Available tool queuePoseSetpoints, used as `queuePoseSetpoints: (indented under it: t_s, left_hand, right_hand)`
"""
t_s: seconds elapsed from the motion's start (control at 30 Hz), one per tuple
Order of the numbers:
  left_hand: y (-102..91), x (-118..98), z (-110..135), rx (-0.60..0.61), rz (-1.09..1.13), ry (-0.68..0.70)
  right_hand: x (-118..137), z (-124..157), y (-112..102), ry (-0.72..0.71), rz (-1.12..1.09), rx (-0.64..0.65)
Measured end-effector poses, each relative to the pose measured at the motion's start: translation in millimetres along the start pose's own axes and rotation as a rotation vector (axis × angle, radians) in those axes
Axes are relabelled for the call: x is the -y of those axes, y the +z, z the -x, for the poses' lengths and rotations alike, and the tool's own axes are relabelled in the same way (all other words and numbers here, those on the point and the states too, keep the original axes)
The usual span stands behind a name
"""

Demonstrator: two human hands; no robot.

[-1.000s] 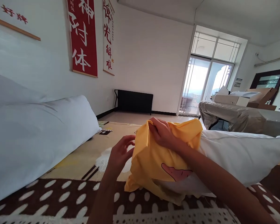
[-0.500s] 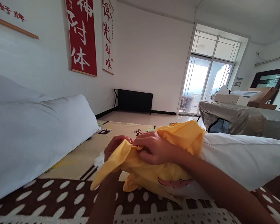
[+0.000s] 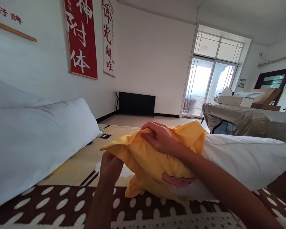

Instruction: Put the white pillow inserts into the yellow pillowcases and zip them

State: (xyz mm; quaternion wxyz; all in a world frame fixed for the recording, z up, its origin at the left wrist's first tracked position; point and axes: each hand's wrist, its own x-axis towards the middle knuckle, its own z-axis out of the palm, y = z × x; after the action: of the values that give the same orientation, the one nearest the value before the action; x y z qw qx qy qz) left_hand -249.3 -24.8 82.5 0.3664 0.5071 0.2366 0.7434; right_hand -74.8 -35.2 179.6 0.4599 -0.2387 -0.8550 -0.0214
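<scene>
A yellow pillowcase (image 3: 143, 156) with a pink printed patch is bunched over the near end of a white pillow (image 3: 243, 152). My right hand (image 3: 158, 136) is closed on the upper edge of the pillowcase, thumb and fingers pinching the cloth. Under the pillowcase's left corner is my left hand (image 3: 111, 167), curled against the fabric; the drooping cloth hides its fingertips. Folds of the case hide the pillow's covered end.
Another white pillow (image 3: 45, 136) lies to the left on the patterned blanket (image 3: 71, 171). Beyond stands a black folded panel (image 3: 136, 104) against the wall. At right, a plastic-covered table (image 3: 240, 117) carries cardboard boxes (image 3: 264, 98).
My hands have moved apart: the left went down and under the corner, the right slightly up. The pillowcase's left corner has been lifted and spread wider.
</scene>
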Motion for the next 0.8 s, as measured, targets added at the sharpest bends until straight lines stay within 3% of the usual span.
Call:
queuePoseSetpoints:
  t_s: [0.1,0.2,0.37,0.5,0.67,0.8]
  left_hand:
    - [-2.0,-13,4,0.096,0.045,-0.017]
    - [2.2,-21,10,0.111,0.099,0.007]
    - [12.8,-26,12,-0.103,-0.237,0.019]
    - [22.2,-35,16,-0.168,-0.432,0.128]
    - [28.8,-40,18,-0.091,-0.44,0.216]
    - [38.8,-30,17,-0.255,-0.333,0.086]
  right_hand:
    - [0,1,0,0.037,0.019,-0.031]
    - [1,1,0,0.06,0.037,-0.05]
    - [3,4,4,-0.004,0.1,-0.058]
    - [5,6,8,-0.133,0.197,-0.059]
    - [10,5,4,-0.18,0.219,-0.075]
    - [12,4,0,-0.139,0.167,-0.165]
